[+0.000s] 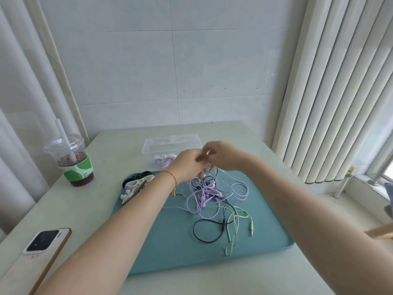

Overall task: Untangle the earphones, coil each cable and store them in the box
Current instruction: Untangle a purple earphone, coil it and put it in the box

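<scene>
Spreading across the near half of the pale table [244, 137] is a teal mat [170, 237], the largest thing here, and on it lies the tangle of earphones [204, 192]: lilac cables heaped in the middle, a black cable [204, 231] looping toward the near side, a green cable [236, 226] trailing to the right with its plugs loose on the mat; both forearms reach in over the mat, and the left hand [189, 165] and right hand [223, 155] meet just above the far end of the heap, fingers curled and pinching strands that hang straight down from them into the tangle; which colour each hand holds I cannot tell; just behind the hands stands the clear box [148, 145], with one coiled lilac earphone [162, 161] already inside; left of the mat sit cable winders [136, 184], a lidded drink cup [71, 158] and a phone [45, 241] face down
</scene>
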`<state>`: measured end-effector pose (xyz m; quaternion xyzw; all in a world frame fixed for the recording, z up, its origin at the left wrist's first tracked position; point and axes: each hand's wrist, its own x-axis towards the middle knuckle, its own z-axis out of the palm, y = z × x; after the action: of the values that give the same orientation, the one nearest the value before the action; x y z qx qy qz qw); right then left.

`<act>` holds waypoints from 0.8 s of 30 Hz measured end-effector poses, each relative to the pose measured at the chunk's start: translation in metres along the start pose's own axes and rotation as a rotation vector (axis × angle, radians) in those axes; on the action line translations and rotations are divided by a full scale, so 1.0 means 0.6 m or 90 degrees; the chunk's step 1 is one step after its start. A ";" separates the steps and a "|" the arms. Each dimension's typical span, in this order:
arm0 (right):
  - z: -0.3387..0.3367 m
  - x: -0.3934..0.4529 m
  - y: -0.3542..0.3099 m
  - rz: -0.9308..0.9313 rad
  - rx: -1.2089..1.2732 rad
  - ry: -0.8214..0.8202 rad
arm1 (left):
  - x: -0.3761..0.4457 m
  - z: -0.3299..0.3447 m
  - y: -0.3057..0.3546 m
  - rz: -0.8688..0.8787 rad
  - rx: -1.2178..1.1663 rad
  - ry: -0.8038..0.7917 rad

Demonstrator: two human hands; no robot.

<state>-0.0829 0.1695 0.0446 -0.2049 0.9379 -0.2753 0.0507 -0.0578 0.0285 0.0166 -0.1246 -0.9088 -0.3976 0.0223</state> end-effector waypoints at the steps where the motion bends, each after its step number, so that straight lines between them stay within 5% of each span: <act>1: 0.003 0.000 0.004 0.009 -0.004 -0.016 | -0.002 -0.001 -0.005 -0.007 0.001 0.001; 17: 0.002 -0.008 0.030 0.006 -0.237 -0.211 | -0.007 -0.002 -0.040 -0.057 0.042 -0.081; 24: 0.006 -0.028 0.033 0.014 -0.378 -0.298 | -0.001 0.016 -0.055 -0.102 0.091 0.021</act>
<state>-0.0738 0.1900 0.0308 -0.2581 0.9420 0.0633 0.2052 -0.0648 0.0138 -0.0137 -0.0432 -0.9413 -0.3345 0.0140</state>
